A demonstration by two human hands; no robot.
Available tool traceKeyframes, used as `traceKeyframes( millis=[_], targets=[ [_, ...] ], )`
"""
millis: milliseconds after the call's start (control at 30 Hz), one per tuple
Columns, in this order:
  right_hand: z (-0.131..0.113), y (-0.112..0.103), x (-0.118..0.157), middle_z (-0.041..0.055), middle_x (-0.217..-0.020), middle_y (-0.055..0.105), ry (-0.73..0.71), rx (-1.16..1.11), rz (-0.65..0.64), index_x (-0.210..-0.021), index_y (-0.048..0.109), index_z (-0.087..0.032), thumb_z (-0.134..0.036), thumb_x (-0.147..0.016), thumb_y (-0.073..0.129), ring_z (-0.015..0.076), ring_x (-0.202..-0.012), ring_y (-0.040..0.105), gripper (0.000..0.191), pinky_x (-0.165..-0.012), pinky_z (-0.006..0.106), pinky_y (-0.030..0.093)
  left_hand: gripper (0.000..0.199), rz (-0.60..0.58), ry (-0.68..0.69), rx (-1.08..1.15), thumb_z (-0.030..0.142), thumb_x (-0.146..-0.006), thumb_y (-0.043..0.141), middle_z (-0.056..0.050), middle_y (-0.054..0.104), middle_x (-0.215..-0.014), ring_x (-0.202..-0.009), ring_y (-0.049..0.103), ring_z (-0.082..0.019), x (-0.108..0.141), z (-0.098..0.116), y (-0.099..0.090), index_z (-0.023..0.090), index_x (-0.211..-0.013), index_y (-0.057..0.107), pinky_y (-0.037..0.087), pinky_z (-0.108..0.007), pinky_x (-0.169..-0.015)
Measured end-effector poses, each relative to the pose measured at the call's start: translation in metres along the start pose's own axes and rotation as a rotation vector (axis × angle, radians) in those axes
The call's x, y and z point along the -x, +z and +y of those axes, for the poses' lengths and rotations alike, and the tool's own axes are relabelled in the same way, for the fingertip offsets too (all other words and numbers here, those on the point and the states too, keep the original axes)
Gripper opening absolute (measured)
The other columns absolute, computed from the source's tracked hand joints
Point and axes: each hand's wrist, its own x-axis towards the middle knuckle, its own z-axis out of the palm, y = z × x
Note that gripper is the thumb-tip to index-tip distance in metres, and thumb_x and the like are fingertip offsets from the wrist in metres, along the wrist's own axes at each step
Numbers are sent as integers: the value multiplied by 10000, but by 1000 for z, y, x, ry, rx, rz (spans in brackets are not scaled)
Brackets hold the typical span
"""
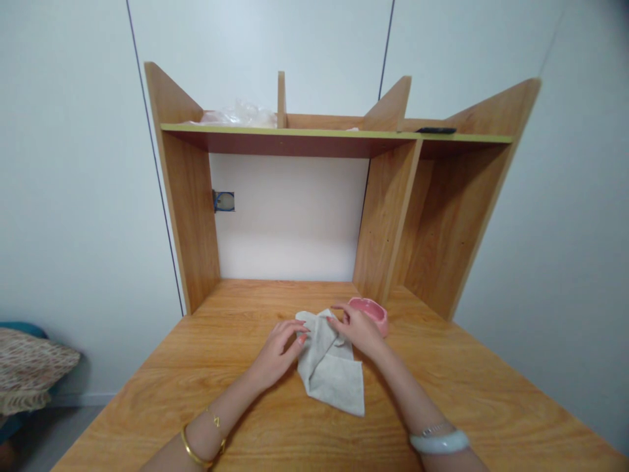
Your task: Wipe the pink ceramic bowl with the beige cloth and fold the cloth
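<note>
A light grey cloth (334, 383) lies crumpled and partly folded over on the wooden desk, one corner pointing toward me. My left hand (279, 351) is at its left edge, fingertips touching the fabric, thumb and fingers apart. At the cloth's upper right is my right hand (361, 331), its thumb against the fabric and its index finger stretched out above the thumb. Just behind the right hand stands a pink bowl (378, 314) with a wavy rim, partly hidden by that hand.
A wooden shelf unit (289, 141) rises from the back of the desk (221, 406). On its upper shelf are a clear plastic bag (240, 115) and a flat black object (436, 130). An open wall socket box (225, 201) shows behind. Patterned fabric (34, 367) hangs at the far left.
</note>
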Motion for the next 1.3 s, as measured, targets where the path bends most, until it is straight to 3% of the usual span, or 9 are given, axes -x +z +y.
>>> traceKeyframes(
  millis=[133,267,367,500,633,800,900,1133,1300],
  targets=[
    [2,7,1,17,-634,602,-17,32,-22,-817,636,-172,-259,-761,480,141,-576,528,187,-510,228,305,236,5,9,-16,328,-865,420,-57,565,-1123,-1090,465,-194,1,1,0,225,-988,593,333,-370,-957],
    [1,9,1,13,-650,589,-121,-30,33,-834,623,-178,-261,-782,478,149,-626,526,175,-556,233,346,215,20,35,-44,302,-853,447,-56,525,-1185,-1126,441,-200,0,2,0,236,-1013,575,320,-384,-974],
    [-14,10,6,15,-680,601,-272,-71,90,-847,623,-194,-267,-799,485,156,-673,525,163,-629,254,377,201,71,75,-42,268,-842,465,-61,544,-1139,-1092,467,-192,-1,3,-1,227,-1022,543,347,-374,-954],
    [-41,11,17,26,-800,640,-434,-91,105,-877,616,-219,-258,-828,467,159,-749,538,162,-675,267,384,278,243,126,-91,235,-798,517,-81,506,-1148,-1106,443,-203,-2,4,-3,210,-1071,474,339,-387,-956],
    [-53,16,25,24,-823,634,-497,-98,80,-912,596,-223,-251,-832,456,157,-745,535,163,-670,270,386,355,249,114,-130,220,-776,518,-73,530,-1050,-1002,497,-198,-2,0,-4,205,-1119,428,395,-370,-882],
    [-42,23,22,5,-699,562,-355,-125,95,-1110,503,-186,-333,-815,465,153,-641,522,331,-601,263,387,415,299,2,-202,161,-728,444,-58,538,-926,-895,523,-194,-5,-6,-14,179,-1142,417,422,-347,-801],
    [-32,23,18,0,-668,547,-246,-117,75,-1105,511,-179,-299,-835,414,157,-639,527,311,-597,262,383,479,307,-114,-335,139,-679,424,-50,537,-871,-856,533,-197,-8,-8,-28,149,-1158,399,412,-347,-798],
    [-21,21,13,60,-906,619,-141,-41,-70,-998,582,-165,-183,-821,387,160,-811,564,264,-735,265,393,544,32,-589,-848,153,-725,390,-135,605,-985,-981,541,-272,-6,-5,-58,105,-1261,307,333,-413,-837],
    [-19,22,13,82,-1003,622,-119,-5,-130,-998,591,-152,-171,-815,397,180,-912,562,268,-793,269,382,400,-68,-717,-1056,123,-774,337,-197,593,-1030,-973,545,-309,0,-4,-67,80,-1157,445,308,-434,-817]
  ],
)
